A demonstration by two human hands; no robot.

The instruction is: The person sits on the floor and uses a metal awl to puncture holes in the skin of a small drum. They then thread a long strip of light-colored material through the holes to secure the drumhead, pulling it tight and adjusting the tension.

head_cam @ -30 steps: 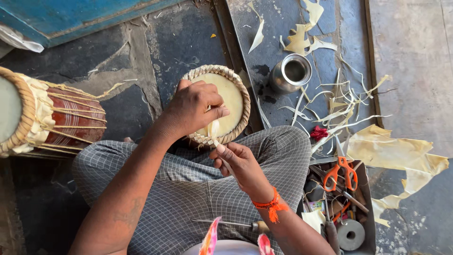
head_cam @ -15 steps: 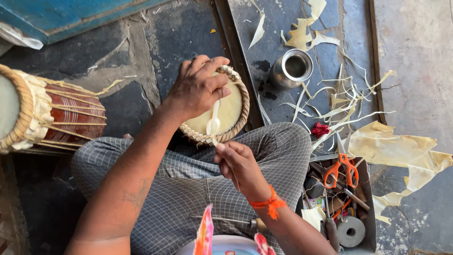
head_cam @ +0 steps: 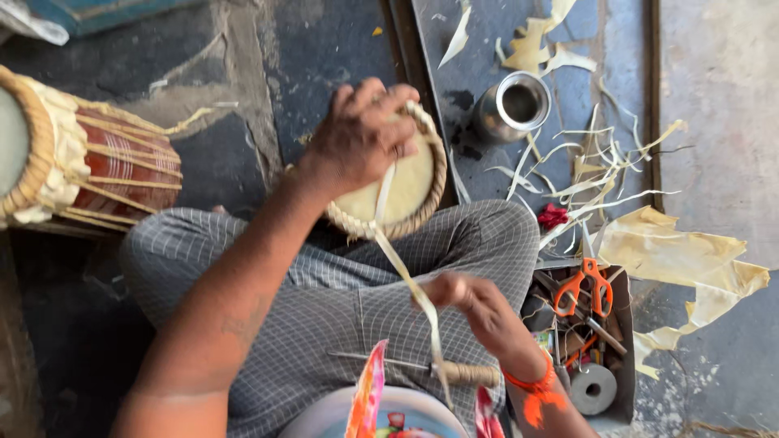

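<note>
A round, cream-coloured drumhead with a braided pale rim [head_cam: 410,174] is held over the knees of the seated person, above the grey checked cloth [head_cam: 324,284] of the lap. It is gripped from its upper left side by the left hand [head_cam: 357,142], whose fingers are curled over the rim and pressed against the skin. From the lower edge of the drumhead a long, flat, pale hide strip [head_cam: 410,288] is drawn out; its long axis runs diagonally down and to the right, toward the right hand [head_cam: 471,296], and its loose tail hangs on past that hand toward the body. The strip is pinched between the thumb and fingers of the right hand, which lies below and to the right of the drumhead, apart from it; the left hand is thus the nearer one to the drumhead. A thin metal awl with a wooden handle [head_cam: 422,369] is laid across the lap just below the right hand. On the floor to the left a red, laced barrel drum [head_cam: 97,166] is seen on its side.
</note>
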